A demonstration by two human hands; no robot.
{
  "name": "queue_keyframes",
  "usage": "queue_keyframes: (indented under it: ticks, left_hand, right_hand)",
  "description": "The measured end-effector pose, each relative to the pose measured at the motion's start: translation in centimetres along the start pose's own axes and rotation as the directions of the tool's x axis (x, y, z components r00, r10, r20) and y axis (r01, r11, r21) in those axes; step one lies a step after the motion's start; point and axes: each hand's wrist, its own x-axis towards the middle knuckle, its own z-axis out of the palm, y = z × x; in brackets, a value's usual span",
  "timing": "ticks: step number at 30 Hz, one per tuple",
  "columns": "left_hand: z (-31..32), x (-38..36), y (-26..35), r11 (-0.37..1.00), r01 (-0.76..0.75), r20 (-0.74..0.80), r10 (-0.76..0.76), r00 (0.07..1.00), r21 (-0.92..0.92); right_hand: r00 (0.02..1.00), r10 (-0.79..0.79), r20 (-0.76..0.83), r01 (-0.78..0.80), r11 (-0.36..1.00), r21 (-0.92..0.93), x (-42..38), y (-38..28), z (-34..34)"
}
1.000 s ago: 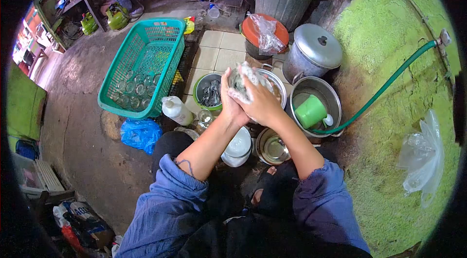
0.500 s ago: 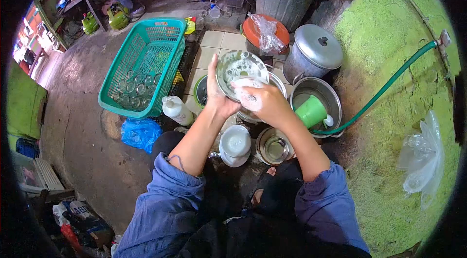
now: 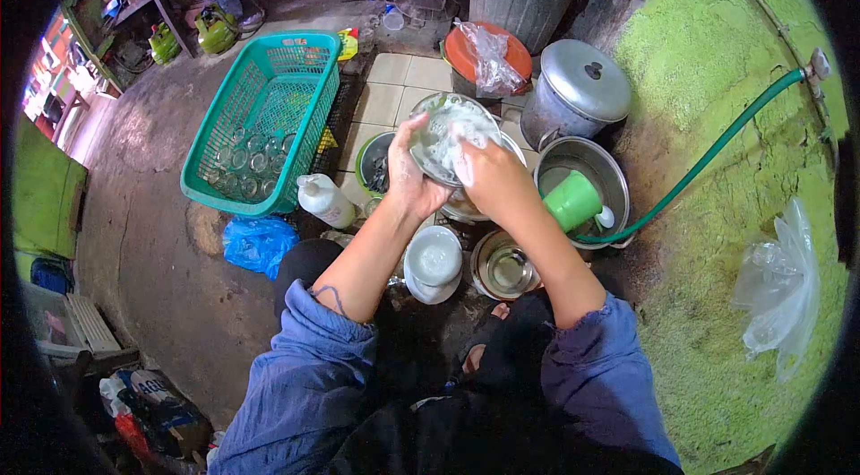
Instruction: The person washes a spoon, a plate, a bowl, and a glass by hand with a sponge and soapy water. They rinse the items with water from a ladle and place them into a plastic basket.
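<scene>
A round metal bowl [image 3: 427, 142], its inside covered with white suds, is tilted toward me above the tiles. My left hand [image 3: 414, 172] grips it by the left rim and underside. Pressed into the suds, my right hand [image 3: 488, 168] has its fingers curled; foam hides whatever they hold. Below the hands stand a stack of white bowls [image 3: 435, 260] and a basin with a clear glass dish [image 3: 510, 272]. A white bottle [image 3: 324, 202] is left of my left forearm. Beside my right forearm, a green plastic mug [image 3: 573, 202] sits in a metal pot [image 3: 618, 172].
Several glasses [image 3: 246, 166] lie in a turquoise basket [image 3: 204, 197] at left, above a blue plastic bag [image 3: 258, 246]. Behind are a lidded metal pot [image 3: 582, 85], a red-orange lid [image 3: 515, 49] and a grey bin [image 3: 520, 4]. A green hose [image 3: 726, 161] runs down the right wall.
My right hand has moved from the bowl's lower rim up into its middle, and the suds now spread more thickly inside. The left hand keeps its hold, its fingers now curled over the rim.
</scene>
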Motion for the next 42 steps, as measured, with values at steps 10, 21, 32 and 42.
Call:
queue_keyframes:
  ticks: [10,21,32,42]
  left_hand:
    - [-0.7,0.1,0.6,0.996,-0.084,0.003,0.084,0.996,0.012]
    - [-0.6,-0.5,-0.9,0.987,-0.009,-0.005,0.01,1.0,0.158]
    - [-3.9,1.1,-0.9,0.778,-0.224,-0.071,0.325,0.943,0.587]
    - [-3.3,0.9,-1.7,0.638,-0.333,0.023,0.443,0.896,0.694]
  right_hand:
    - [0.992,-0.104,0.072,0.101,0.994,0.035,-0.2,0.8,0.1]
    - [0.941,-0.311,-0.136,0.307,0.95,-0.053,0.4,0.5,0.5]
    - [0.988,-0.148,-0.039,0.14,0.977,-0.159,-1.2,-0.4,0.4]
    - [1.0,-0.011,-0.02,0.01,0.998,-0.057,0.4,2.0,0.8]
